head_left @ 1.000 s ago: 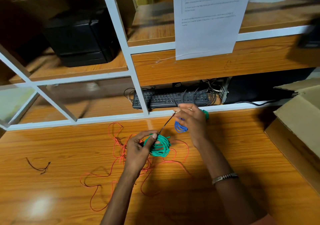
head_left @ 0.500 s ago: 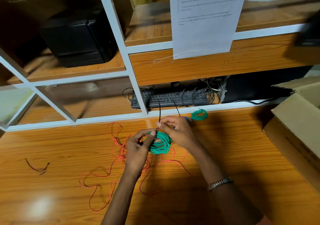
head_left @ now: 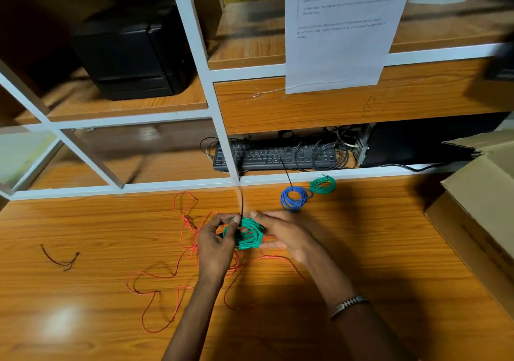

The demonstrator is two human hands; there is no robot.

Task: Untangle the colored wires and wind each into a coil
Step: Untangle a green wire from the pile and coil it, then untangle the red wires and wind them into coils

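A green wire coil (head_left: 249,235) sits between both hands just above the wooden table (head_left: 375,249). My left hand (head_left: 215,245) pinches the coil's left side together with a thin black tie (head_left: 241,203) that sticks straight up. My right hand (head_left: 283,234) cups the coil from the right, its fingers blurred. Loose red wire (head_left: 167,277) sprawls in loops under and to the left of my hands. A tied blue coil (head_left: 293,198) and a smaller green coil (head_left: 323,185) lie beyond my right hand, each with a black tie.
A short dark wire scrap (head_left: 59,259) lies at the left. An open cardboard box (head_left: 478,202) stands at the right edge. Behind the white frame (head_left: 230,149) are a black keyboard (head_left: 274,156) with cables, a black unit (head_left: 133,54) on a shelf, and a hanging paper sheet (head_left: 339,29).
My right hand let go of the tie's upper end and came down to the green coil's right side. The tie now stands upright, and the blue coil shows again.
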